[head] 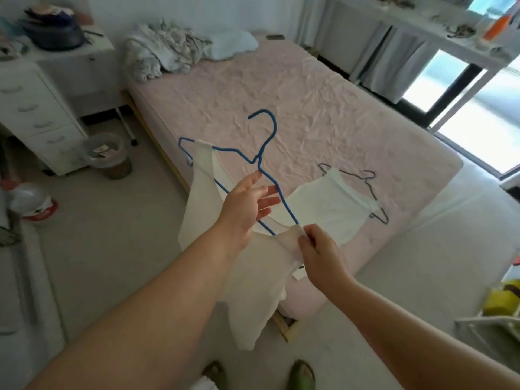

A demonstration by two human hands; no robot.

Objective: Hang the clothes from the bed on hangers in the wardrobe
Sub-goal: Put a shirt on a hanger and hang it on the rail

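A blue wire hanger hangs in the air over the near corner of the pink bed. A cream sleeveless top is draped on it, one strap over the hanger's left end. My left hand holds the hanger's bars below the hook with its fingers spread. My right hand pinches the top's other strap at the hanger's right end. A second white garment lies on the bed on a dark hanger. No wardrobe is in view.
A crumpled blanket and a pale pillow lie at the bed's head. White drawers and a bin stand at the left, a jug on the floor. A glass door is at the right.
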